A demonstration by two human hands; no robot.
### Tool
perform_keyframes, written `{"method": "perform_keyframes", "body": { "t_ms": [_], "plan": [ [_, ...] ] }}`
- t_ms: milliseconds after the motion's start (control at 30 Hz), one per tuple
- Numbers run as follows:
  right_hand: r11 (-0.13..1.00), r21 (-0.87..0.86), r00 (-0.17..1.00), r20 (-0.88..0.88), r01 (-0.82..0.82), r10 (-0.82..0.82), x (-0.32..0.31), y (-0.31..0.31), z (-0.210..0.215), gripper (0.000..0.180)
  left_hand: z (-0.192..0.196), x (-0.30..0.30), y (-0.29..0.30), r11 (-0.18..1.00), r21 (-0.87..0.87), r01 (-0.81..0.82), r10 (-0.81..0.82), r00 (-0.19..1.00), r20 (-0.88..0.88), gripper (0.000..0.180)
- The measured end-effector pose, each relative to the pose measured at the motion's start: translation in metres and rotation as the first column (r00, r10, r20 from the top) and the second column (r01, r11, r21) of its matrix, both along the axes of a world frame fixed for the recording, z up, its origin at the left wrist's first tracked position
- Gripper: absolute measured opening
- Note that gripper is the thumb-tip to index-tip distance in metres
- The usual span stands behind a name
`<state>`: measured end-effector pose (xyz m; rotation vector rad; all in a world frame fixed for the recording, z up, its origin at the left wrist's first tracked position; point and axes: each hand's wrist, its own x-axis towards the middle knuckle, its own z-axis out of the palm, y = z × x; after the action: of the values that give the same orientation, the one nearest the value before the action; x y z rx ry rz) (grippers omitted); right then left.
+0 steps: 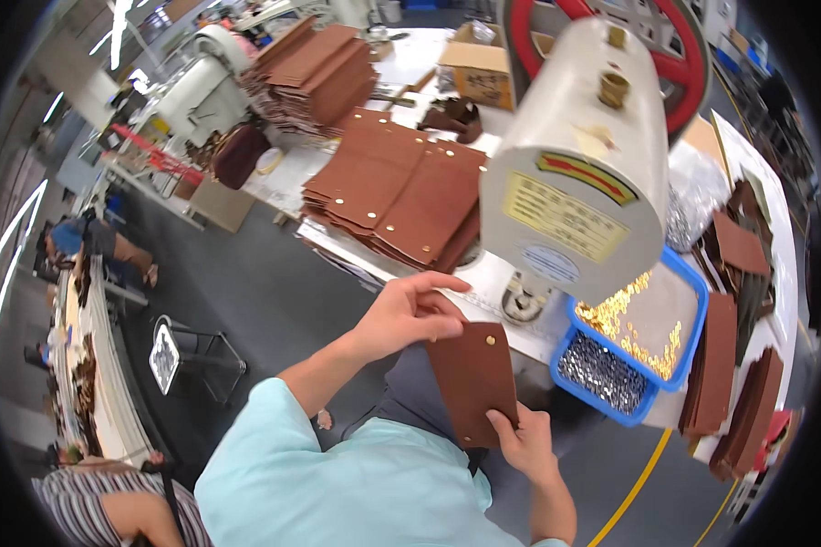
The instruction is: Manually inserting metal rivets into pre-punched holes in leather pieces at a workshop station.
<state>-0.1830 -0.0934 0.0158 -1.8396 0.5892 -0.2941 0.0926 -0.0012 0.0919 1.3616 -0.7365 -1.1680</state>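
Observation:
A long brown leather piece [472,383] with a gold-coloured snap stud near its far end hangs in front of my body. My right hand [527,445] grips its lower right edge, with the thumb lying on top. At the far left corner of the same piece, my left hand [406,314] has its thumb against the edge, while its index finger reaches out toward the machine. The fingers under the leather are hidden. Just beyond my left hand, stacks of brown leather pieces with snap studs [397,187] lie on the white table [287,182].
A grey press machine [570,155] with a red handwheel [693,55] stands ahead. A blue tray [698,314] beside it holds gold and silver fasteners. Leather strips [710,365] lie at right, a taller leather stack [324,68] farther back. A folding stool [166,356] stands left.

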Motion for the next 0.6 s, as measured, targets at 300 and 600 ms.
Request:
{"method": "perform_keyframes", "body": {
  "t_ms": [300,600],
  "plan": [
    [0.993,0.054,0.960,0.267,-0.104,0.086,0.107,0.027,-0.009,0.056,-0.024,0.039,0.038,0.822,-0.218,-0.527,0.528,0.847,-0.059,0.041],
    [0.931,0.290,0.969,-0.046,-0.221,0.244,0.037,0.029,-0.051,0.052,0.033,0.267,-0.063,0.939,-0.133,-0.318,0.334,0.935,0.117,0.038]
  ]
}}
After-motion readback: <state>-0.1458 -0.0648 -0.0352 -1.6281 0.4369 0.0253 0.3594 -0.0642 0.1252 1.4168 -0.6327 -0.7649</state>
